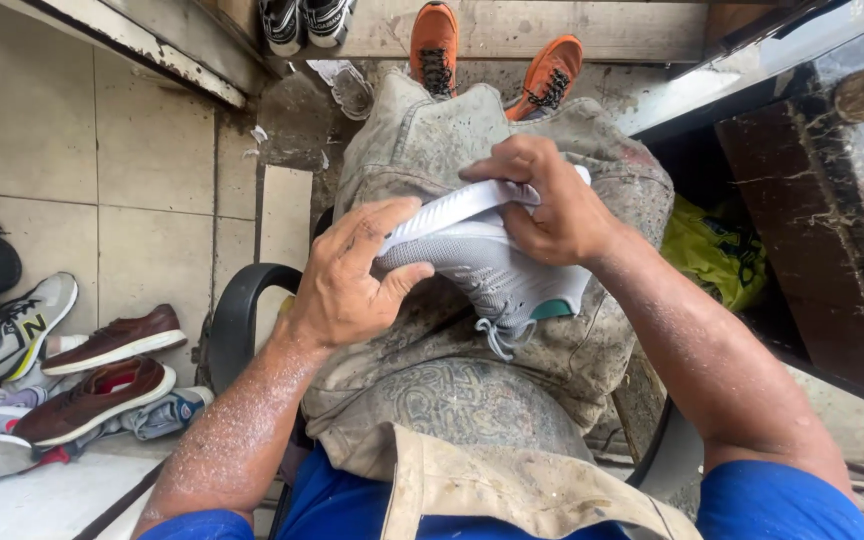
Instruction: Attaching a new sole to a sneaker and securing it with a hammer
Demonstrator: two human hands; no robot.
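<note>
The grey sneaker (492,270), laid sideways on the lap over the apron (472,400), is clamped at toe and heel by left hand (347,285) and right hand (552,205); its white sole (457,205) is best pressed evenly along the edge.

I have one view only, from the head camera, looking steeply down over the lap and close to both hands at centre. The tiled floor (102,170) fills nine o'clock; the orange shoes (492,60) mark twelve.
</note>
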